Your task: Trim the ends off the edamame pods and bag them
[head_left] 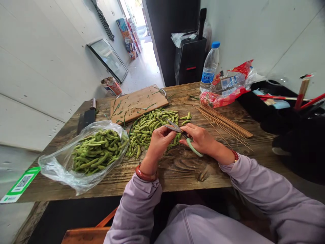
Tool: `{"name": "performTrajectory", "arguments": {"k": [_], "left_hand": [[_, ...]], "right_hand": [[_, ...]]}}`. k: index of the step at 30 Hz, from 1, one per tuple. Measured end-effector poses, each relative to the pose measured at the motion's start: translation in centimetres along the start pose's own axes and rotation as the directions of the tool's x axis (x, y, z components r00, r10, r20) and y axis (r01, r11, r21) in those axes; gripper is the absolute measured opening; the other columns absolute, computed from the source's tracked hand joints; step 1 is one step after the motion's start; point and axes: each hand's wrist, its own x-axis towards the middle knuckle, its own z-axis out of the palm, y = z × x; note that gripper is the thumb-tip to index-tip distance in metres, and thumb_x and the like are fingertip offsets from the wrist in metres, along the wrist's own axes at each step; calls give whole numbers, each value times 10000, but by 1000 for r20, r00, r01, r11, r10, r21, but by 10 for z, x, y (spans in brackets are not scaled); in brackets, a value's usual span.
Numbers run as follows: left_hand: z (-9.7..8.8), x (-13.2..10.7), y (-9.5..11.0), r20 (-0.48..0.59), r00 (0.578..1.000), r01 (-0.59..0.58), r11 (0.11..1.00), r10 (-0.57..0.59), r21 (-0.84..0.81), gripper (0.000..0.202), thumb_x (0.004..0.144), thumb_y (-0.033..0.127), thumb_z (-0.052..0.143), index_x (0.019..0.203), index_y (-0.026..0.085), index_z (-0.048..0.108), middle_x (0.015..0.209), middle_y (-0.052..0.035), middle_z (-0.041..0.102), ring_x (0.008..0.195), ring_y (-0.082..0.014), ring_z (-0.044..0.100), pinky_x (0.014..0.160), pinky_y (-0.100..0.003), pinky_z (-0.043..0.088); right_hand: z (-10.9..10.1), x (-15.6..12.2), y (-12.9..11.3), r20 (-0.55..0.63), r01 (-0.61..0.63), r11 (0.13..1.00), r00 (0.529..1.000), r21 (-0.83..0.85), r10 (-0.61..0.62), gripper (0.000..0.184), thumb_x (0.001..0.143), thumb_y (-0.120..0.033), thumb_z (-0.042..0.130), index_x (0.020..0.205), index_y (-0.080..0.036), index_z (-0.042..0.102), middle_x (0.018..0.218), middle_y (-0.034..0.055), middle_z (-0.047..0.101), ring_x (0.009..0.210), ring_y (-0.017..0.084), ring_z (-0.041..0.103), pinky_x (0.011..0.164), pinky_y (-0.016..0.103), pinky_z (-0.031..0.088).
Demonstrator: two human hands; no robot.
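Green bean pods (144,130), plump and curved, lie loose in a heap just beyond the grip, with more in a crinkled clear bag (56,169) to its left; work looks partway along, though which lot is finished I cannot tell. The right hand (199,139) is clamped round scissors (175,127) with metal blades and green handles; the left hand (162,139) pinches beside them, its hold hidden.

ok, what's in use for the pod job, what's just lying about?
Likely job: green-handled scissors in the right hand, loose edamame pods, clear plastic bag of pods.

Likely lying about: cleaver, wooden cutting board, thin skewers, water bottle, red packaging.
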Motion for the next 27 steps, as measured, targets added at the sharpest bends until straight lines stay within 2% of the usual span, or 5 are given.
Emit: {"name": "performTrajectory", "arguments": {"k": [5,13,16,19,27], "left_hand": [[-2,3,-3,18,1000,7,1000,-7,-5,152,769,271,731,831,137,767,807,-31,734,743,-135,610,708,-243,452],[-6,3,-6,14,999,34,999,-33,-32,158,760,280,753,803,127,753,703,5,654,596,-75,495,556,-206,362],[-7,5,-7,13,997,80,980,-79,-181,192,744,301,786,833,137,736,705,16,637,549,-57,499,508,-193,369],[-9,7,-9,21,993,115,915,-116,-387,262,681,291,846,847,142,708,742,12,648,598,-78,601,545,-194,462],[-10,9,-8,0,973,174,737,-229,-653,281,648,163,865,844,149,663,736,28,661,635,-66,656,592,-160,532]], "right_hand": [[-1,0,-1,18,-13,1000,1000,-18,13,292,920,-312,669,1160,-162,598,987,91,639,760,200,596,720,329,495],[-3,-1,-1,39,-61,998,997,-13,61,292,915,-318,672,1154,-156,628,988,97,669,762,210,626,716,342,515],[-1,-1,4,-36,-107,993,993,50,109,326,894,-352,703,1161,-180,630,999,92,676,837,232,649,760,362,536],[3,0,8,-134,-132,987,980,95,144,380,870,-379,730,1185,-198,620,1046,99,677,892,249,654,789,388,550],[7,-2,4,-146,-59,995,987,84,71,465,861,-422,736,1234,-186,589,1057,111,639,834,242,630,763,417,565]]}}
